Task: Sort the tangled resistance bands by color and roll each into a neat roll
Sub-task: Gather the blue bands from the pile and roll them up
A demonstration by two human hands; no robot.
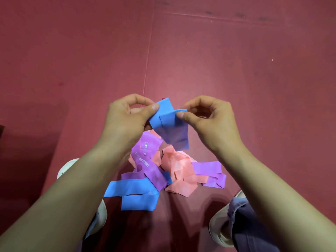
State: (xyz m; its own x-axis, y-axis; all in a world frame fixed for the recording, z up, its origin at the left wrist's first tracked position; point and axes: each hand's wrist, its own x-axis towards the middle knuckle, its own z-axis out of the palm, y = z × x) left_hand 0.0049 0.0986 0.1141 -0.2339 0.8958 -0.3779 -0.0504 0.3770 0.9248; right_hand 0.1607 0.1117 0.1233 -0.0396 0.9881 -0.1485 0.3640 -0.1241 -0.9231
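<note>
A blue band [168, 122] is held up above the floor, its top end folded over. My left hand [127, 117] pinches its left edge between thumb and fingers. My right hand [205, 117] pinches the right edge the same way. The band's tail hangs down toward a tangled pile on the floor. In that pile lie purple bands [145, 160], pink bands [179, 171] and more blue band [134, 191], overlapping one another. Another purple strip [211, 171] sticks out at the pile's right side.
The pile lies on a dark red floor mat [236, 70] with a seam [148, 57] running away from me. My two feet in light shoes [67, 168] [220, 228] stand on either side of the pile.
</note>
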